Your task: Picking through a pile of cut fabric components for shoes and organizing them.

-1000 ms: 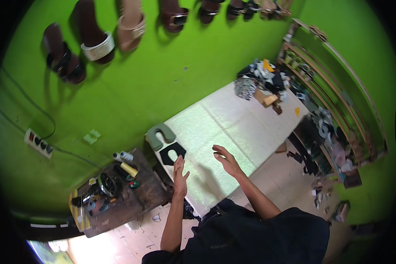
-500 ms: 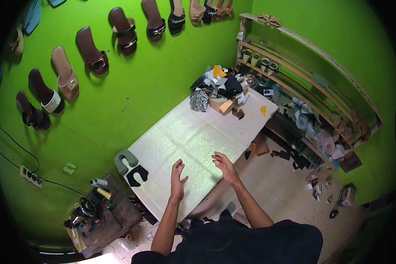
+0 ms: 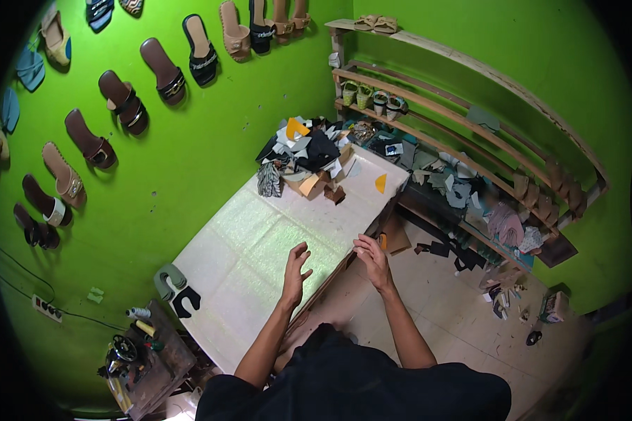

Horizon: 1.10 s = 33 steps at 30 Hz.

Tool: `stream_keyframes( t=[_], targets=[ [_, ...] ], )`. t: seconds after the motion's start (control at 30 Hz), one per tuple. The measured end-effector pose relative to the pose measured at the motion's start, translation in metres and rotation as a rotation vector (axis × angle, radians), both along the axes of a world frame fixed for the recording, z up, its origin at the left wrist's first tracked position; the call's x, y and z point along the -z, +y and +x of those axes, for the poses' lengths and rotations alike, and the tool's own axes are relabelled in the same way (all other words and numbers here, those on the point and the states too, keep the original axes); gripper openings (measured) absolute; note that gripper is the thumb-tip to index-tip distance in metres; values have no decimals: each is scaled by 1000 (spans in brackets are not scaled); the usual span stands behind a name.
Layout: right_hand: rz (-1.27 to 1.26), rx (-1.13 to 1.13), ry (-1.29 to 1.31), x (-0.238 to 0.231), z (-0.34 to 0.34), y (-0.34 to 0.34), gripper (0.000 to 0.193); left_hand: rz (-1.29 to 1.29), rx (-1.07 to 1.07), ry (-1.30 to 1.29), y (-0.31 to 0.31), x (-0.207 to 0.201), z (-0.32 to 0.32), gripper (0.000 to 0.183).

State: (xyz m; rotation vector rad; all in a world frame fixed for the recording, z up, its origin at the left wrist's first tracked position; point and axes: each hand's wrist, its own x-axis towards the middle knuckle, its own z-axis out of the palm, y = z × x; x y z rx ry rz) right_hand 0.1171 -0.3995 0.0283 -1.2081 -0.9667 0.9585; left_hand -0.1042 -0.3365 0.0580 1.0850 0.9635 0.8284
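Observation:
My left hand hovers over the near right side of the white-covered table, palm inward, fingers apart and slightly curled. My right hand is at the same height, just past the table's right edge in the picture. It too has loosely bent, parted fingers. Neither holds anything, and a gap lies between them. On the table's left corner rest stacked grey-green U-shaped pieces and a black U-shaped piece. A heap of material scraps covers the far end, with a yellow-orange piece lying apart to its right.
Sandals hang along the green wall. A wooden rack holding shoes stands at the right, above a scrap-covered shelf. A sewing machine with thread spools sits on a stand at lower left. Dark scraps litter the floor.
The view has turned to the right, so table and wall shift left in the picture. Both hands now appear nearer the table's right edge, still raised and holding nothing.

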Motion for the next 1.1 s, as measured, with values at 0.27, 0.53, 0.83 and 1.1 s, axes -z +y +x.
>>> stream_keyframes(
  t=[0.27,0.53,0.83,1.1],
  targets=[
    [21,43,-37,-1,58,56,47,24,11,-3,58,0,57,53],
    [-32,-1,-66,-1,84,154,45,4,-20,-62,138,13,81,52],
    [-28,-51,-122,2,110,240,42,-39,-75,-46,204,14,105,53],
    [-56,-92,-185,-7,133,302,41,-67,-158,-28,246,12,133,54]
  ],
)
